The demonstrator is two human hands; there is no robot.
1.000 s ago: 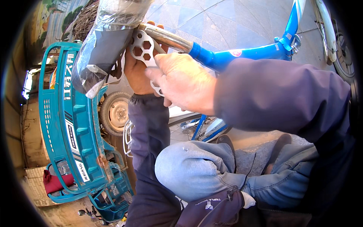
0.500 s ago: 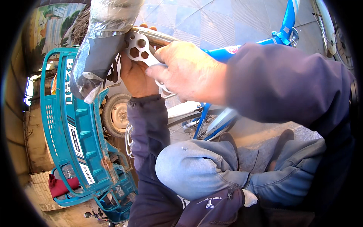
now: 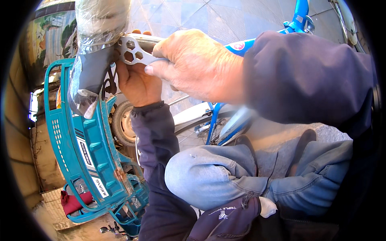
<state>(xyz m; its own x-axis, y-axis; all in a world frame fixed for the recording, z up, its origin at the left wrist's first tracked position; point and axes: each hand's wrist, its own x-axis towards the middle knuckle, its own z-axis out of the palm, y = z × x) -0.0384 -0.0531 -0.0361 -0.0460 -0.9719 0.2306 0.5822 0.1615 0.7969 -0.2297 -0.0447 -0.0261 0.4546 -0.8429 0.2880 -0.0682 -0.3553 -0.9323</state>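
1. While the right hand (image 3: 201, 66) comes across from the right, its fingers are clamped on the handle of a flat metal wrench (image 3: 135, 50) — thin, pale silver, its broad rounded head pierced by hexagonal holes of differing sizes
2. That wrench head lies at the upper left, beside the underside of a saddle (image 3: 90, 60) and in front of a shiny metal seat post (image 3: 149, 39); whether it touches either, I cannot tell
3. The saddle is long and smooth, grey-black toward its narrow end, and wrapped in crinkled clear plastic that bunches into a loose tip
4. The left hand (image 3: 140, 84) is raised palm-up under the wrench, two fingertips showing beyond the post; the rest of its fingers are hidden, so I cannot tell whether they grip
5. To the right, a glossy blue frame tube (image 3: 238, 46) with a small round red badge runs partly behind the right hand
6. Both arms wear dark, matt sleeves, the left one gathered at the cuff; below are faded, creased denim jeans (image 3: 201, 168)
7. Beyond the hands spreads a floor (image 3: 177, 16) of large grey tiles, some finely ribbed — rougher, grainy ground (image 3: 277, 120) lies near the feet
8. At left stands a teal metal cargo vehicle (image 3: 90, 138), ribbed and rust-patched, with a dusty tyre (image 3: 118, 124) and dark red cloth (image 3: 76, 203)
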